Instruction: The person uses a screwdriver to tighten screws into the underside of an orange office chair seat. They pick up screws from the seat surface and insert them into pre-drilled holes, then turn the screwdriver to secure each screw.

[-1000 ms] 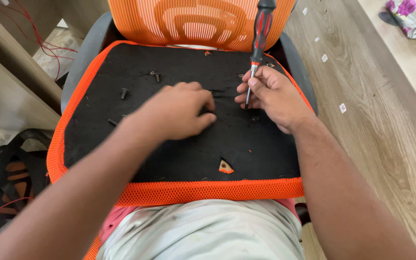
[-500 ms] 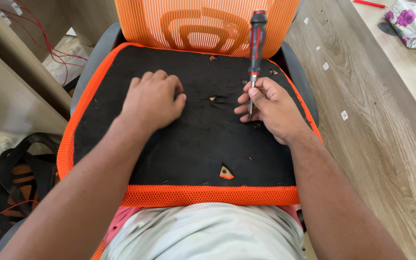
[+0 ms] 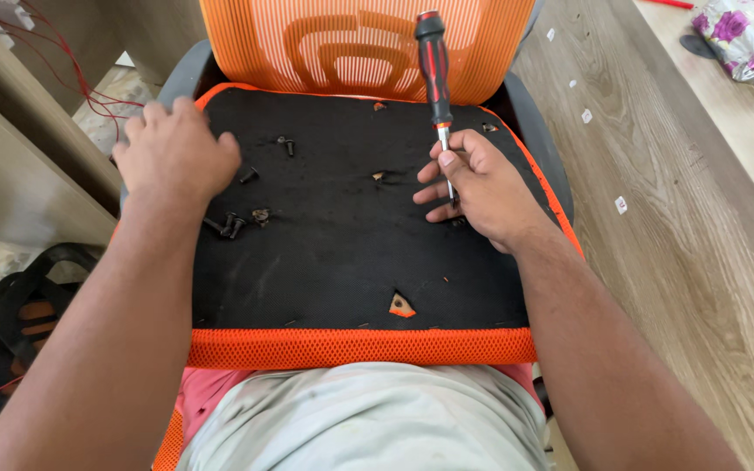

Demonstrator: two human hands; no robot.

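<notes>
Right hand (image 3: 482, 187) grips the screwdriver (image 3: 435, 65) upright on the black seat base (image 3: 351, 253); left hand (image 3: 176, 157) rests open, seemingly empty, beside loose screws (image 3: 229, 227).

I judge this a home room used for furniture assembly: wood-plank floor (image 3: 700, 218), an orange mesh office chair (image 3: 359, 44) laid over, loose bolts (image 3: 229, 227) on its black underside (image 3: 351, 253), red wires (image 3: 63, 61) beside wooden panels (image 3: 10, 174).

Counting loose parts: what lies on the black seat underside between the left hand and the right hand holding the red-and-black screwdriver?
In the head view, two black screws and a small torn hole lie between the left hand and right hand.
</notes>
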